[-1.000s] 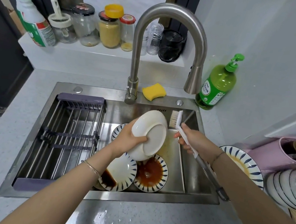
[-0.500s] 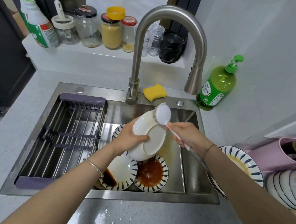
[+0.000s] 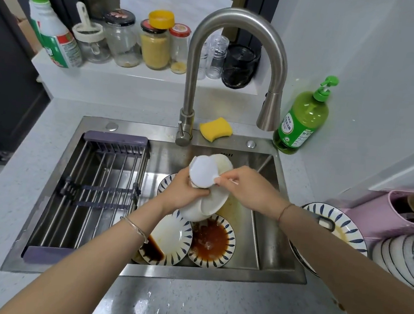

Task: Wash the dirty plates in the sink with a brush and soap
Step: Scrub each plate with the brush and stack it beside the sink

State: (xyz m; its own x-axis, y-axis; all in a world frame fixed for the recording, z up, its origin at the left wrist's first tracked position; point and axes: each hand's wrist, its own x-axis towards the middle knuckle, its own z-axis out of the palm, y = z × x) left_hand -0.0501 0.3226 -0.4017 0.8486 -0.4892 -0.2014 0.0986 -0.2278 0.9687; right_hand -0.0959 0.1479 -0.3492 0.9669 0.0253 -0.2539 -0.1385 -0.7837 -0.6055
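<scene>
left hand (image 3: 181, 192) grips the tilted plate (image 3: 212, 203); right hand (image 3: 246, 189) pinches the brush (image 3: 203, 171), pressed against it

Grey speckled counter (image 3: 18, 188) w/ steel sink (image 3: 137, 129) inset; soap bottle (image 3: 301, 120) + striped plate (image 3: 347, 222) on it (right side); sponge (image 3: 216, 129) on sink rim.

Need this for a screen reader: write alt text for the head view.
The left hand holds a tilted white plate over a sink and the right hand holds a white brush to it; sauce-stained plates lie below.
</scene>
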